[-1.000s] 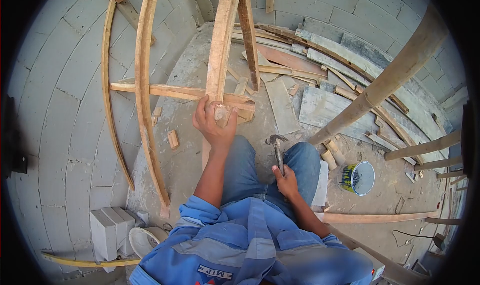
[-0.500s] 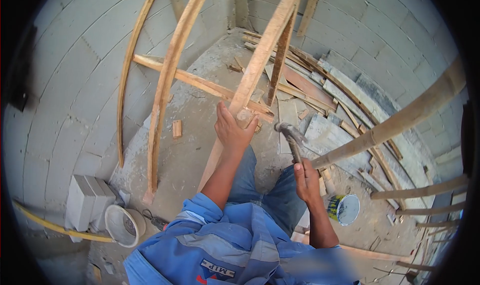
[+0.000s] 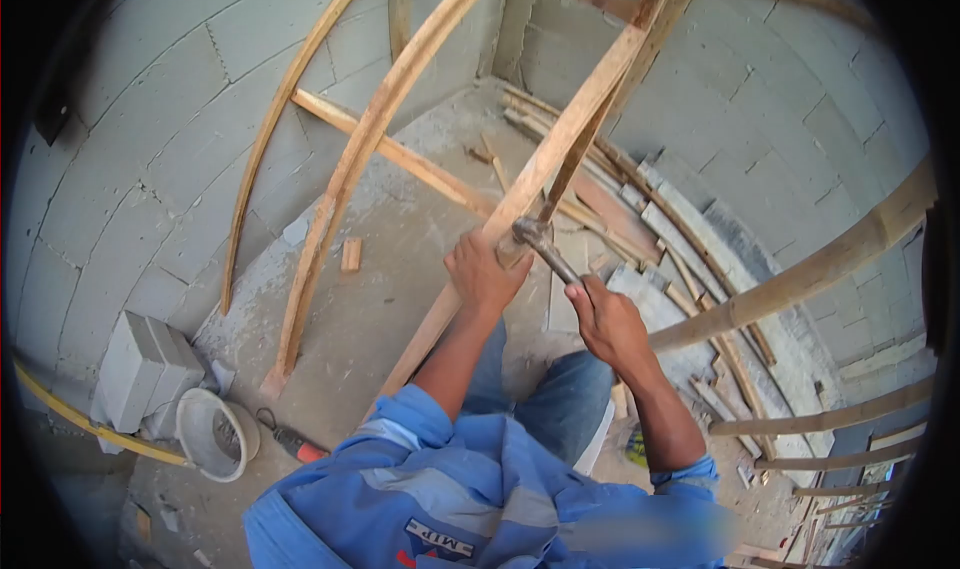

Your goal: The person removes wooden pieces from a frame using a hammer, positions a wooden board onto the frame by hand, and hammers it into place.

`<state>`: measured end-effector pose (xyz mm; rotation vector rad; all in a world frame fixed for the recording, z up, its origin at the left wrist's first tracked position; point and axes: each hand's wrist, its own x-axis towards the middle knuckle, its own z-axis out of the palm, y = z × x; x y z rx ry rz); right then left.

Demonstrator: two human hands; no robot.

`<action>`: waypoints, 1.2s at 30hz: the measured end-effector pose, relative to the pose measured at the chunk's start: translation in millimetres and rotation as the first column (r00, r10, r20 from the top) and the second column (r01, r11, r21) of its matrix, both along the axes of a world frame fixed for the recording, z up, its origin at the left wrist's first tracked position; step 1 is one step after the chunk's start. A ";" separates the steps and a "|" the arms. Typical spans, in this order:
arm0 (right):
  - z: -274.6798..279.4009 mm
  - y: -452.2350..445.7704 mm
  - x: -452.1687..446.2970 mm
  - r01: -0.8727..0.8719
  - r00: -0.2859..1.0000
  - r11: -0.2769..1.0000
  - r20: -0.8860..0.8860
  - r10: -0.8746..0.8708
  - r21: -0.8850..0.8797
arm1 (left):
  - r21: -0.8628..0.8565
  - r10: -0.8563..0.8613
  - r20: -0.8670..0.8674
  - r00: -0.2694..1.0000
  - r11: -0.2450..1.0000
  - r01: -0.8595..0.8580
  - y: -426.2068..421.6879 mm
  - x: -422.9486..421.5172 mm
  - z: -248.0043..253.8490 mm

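Observation:
My left hand [image 3: 485,272] is wrapped round an upright timber post [image 3: 560,139] at its joint with a horizontal wooden rail [image 3: 430,172]. The small piece under my left fingers is mostly hidden. In my right hand [image 3: 610,319] is a claw hammer [image 3: 548,249], gripped by its handle. The hammer head is at the joint, just beside my left thumb. From here I cannot tell whether it touches the wood.
Curved timbers [image 3: 345,174] lean on the left. A round bucket [image 3: 215,434] stands near pale blocks [image 3: 148,369] at lower left, with a red-ended tool [image 3: 300,447] beside it. Planks [image 3: 690,239] lie along the back wall. A bamboo pole [image 3: 800,287] slants across the right.
My right hand has raised the hammer from near my lap and brought its head up to the joint. My left hand stays at the joint. The view has shifted and tilted.

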<state>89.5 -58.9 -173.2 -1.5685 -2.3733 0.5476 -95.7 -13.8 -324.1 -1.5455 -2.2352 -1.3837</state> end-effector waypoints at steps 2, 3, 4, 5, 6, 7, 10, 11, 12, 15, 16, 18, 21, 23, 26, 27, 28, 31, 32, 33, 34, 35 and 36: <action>27.3 -9.0 -1.8 0.022 0.977 0.989 -0.214 0.009 0.144 | 0.018 -0.003 -0.001 1.000 1.000 0.003 4.9 -2.4 3.0; 37.5 -17.9 -0.6 0.040 0.949 0.980 -0.314 0.024 0.194 | 0.010 -0.005 0.003 1.000 1.000 0.005 1.9 -0.6 0.6; 50.1 -18.6 7.5 0.038 0.882 0.952 -0.458 0.110 0.302 | 0.009 -0.010 0.021 1.000 1.000 0.010 4.5 -0.9 3.2; 63.0 -20.7 14.8 0.054 0.788 0.918 -0.581 0.202 0.392 | -0.003 -0.015 0.039 0.999 1.000 0.015 1.7 -0.3 4.6; 78.8 -28.3 4.4 0.071 0.529 0.892 -0.775 0.346 0.447 | -0.014 -0.021 0.053 0.998 1.000 0.021 -0.9 -1.2 5.1; 91.1 -34.9 -8.5 0.109 0.203 0.866 -0.864 0.461 0.488 | -0.026 -0.022 0.066 0.998 0.999 0.024 -2.2 -2.3 4.8; 63.5 -28.4 -13.3 0.076 0.017 0.734 -0.737 0.676 0.675 | -0.041 -0.030 0.094 0.995 0.999 0.034 -1.9 -2.1 5.0; 27.4 -11.8 5.9 -0.081 0.535 0.740 -0.598 0.597 0.667 | -0.043 -0.032 0.097 0.995 0.998 0.036 -3.4 -0.7 4.7; 2.2 -6.9 2.3 -0.143 0.886 0.895 -0.348 0.306 0.423 | -0.037 -0.031 0.095 0.995 0.999 0.034 -1.7 -2.4 6.0; -34.2 -4.8 -5.2 0.075 0.997 0.990 -0.022 -0.073 0.120 | -0.033 -0.031 0.028 0.999 0.999 0.032 -1.0 -2.6 6.2; -29.1 2.7 -4.5 0.046 0.992 0.973 -0.123 -0.019 0.224 | 0.029 0.006 0.019 1.000 1.000 -0.007 19.5 -11.8 17.7; 12.2 -33.3 -7.9 0.151 0.940 0.976 -0.328 -0.093 0.158 | 0.004 0.003 0.023 1.000 1.000 -0.003 -0.6 -1.5 8.1; 50.3 -33.8 -1.3 0.148 0.539 0.858 -0.768 0.347 0.492 | 0.021 0.009 -0.003 1.000 1.000 -0.009 0.2 -2.0 6.9; 72.4 -39.5 -16.3 0.225 0.056 0.777 -0.804 0.592 0.588 | 0.002 -0.008 0.043 0.999 1.000 0.008 0.3 -2.6 6.2; -13.5 -11.1 12.7 -0.041 0.778 0.757 -0.454 0.434 0.652 | -0.022 -0.015 0.067 0.998 1.000 0.017 -1.3 -1.1 3.3; -47.0 -3.6 17.9 -0.092 0.978 0.909 -0.134 0.159 0.407 | -0.018 -0.016 0.061 0.998 1.000 0.017 0.1 -2.7 3.5; -56.0 4.6 1.3 0.066 0.998 0.997 -0.009 -0.066 0.046 | -0.064 -0.020 0.058 0.998 0.998 0.023 -6.4 -0.1 0.5; -28.0 -11.4 -6.0 0.120 0.989 0.988 -0.097 -0.111 0.098 | -0.054 0.029 0.045 0.999 0.998 -0.026 11.3 -11.1 9.8; -18.4 -15.8 -0.4 0.067 0.969 0.971 -0.249 -0.008 0.229 | -0.051 0.013 0.050 0.999 0.999 -0.010 0.9 -1.9 4.1; 9.4 -21.7 -2.4 0.087 0.931 0.968 -0.364 0.005 0.237 | -0.022 0.015 0.047 0.999 1.000 -0.014 0.6 0.9 3.3; 18.5 -21.7 3.4 0.154 0.842 0.919 -0.535 0.071 0.364 | -0.062 -0.001 0.075 0.997 0.998 0.005 0.7 -0.5 5.8; 45.6 -20.9 4.2 0.110 0.737 0.804 -0.591 0.328 0.584 | -0.042 0.002 0.052 0.999 0.999 0.001 -1.4 -1.0 5.7; 76.0 -34.7 -12.7 0.187 0.210 0.924 -0.932 0.295 0.334 | -0.021 0.007 0.033 0.999 1.000 -0.006 -2.3 -1.3 5.5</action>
